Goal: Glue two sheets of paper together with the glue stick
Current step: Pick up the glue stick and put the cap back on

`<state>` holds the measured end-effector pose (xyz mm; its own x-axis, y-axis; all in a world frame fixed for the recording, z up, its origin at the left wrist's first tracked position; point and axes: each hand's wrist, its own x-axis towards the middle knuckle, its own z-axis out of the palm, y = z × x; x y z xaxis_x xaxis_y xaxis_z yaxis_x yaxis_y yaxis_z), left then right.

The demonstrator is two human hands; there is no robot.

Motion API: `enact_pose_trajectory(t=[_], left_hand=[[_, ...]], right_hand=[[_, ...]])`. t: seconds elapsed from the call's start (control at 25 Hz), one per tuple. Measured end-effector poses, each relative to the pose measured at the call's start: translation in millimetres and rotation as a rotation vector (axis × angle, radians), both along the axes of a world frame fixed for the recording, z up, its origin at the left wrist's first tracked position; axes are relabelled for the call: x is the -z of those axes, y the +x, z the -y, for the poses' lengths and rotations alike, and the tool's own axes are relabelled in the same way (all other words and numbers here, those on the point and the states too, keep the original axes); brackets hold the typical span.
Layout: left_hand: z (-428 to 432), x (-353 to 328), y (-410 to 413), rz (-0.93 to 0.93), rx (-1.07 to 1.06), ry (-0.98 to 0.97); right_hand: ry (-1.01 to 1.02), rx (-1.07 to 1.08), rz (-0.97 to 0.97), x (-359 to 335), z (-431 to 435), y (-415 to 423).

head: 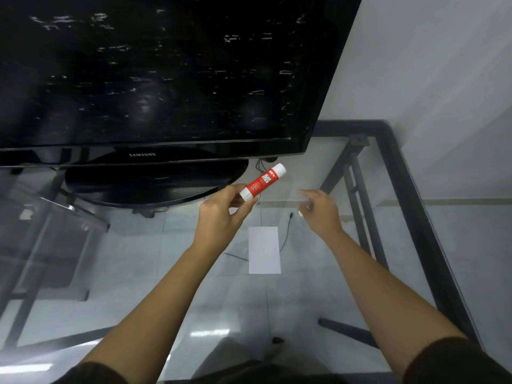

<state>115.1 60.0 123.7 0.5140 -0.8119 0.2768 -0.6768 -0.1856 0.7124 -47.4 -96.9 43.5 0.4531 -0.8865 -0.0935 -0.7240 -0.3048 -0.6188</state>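
Glass makes the top of this table (327,295), so the tiled floor shows right through it. At the far side stands a big black TV (155,73) on a round black stand (155,187).

Left hand (221,214) grips the glue stick (262,182) by its bottom end, with fingers closed around it. The stick is up in the air and tilts up and to the right, with its white cap end pointing away. That end faces the right hand, so I think the cap comes off next.

Right hand (318,210) is just beside the stick but not touching it. Its fingers are loose and partly curled. It looks blurry, and something small and white shows near the fingers, but I cannot tell what it is.

White paper (264,250) lies flat on the glass, near the person, below and between the two hands. I can only see one sheet; a second may lie under it.

A thin black cord (288,228) runs close to the paper's right side. The TV stand is close to the left hand.
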Motion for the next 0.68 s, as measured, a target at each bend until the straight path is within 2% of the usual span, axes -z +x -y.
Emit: enact_pose_trajectory(t=[0.16,0.28,0.36,0.44,0.56,0.68], left_hand=[[2,4,2,0.021,0.023,-0.001],[4,5,3,0.020,0.025,0.001],[4,3,4,0.015,0.021,-0.004],[4,0,4,0.009,0.026,-0.025],[2,-7,1,0.017,0.024,-0.065],[-4,-15,-5,0.031,0.040,-0.111]], right_hand=[[-0.020,-0.089,-0.172,21,1,-3],[-0.041,-0.075,-0.168,20,3,1],[0.047,0.012,0.040,3,5,10],[0.300,0.099,0.357,-25,5,17],[0.637,0.039,0.778,-67,-4,21],[0.689,-0.035,0.961,-96,-18,18]])
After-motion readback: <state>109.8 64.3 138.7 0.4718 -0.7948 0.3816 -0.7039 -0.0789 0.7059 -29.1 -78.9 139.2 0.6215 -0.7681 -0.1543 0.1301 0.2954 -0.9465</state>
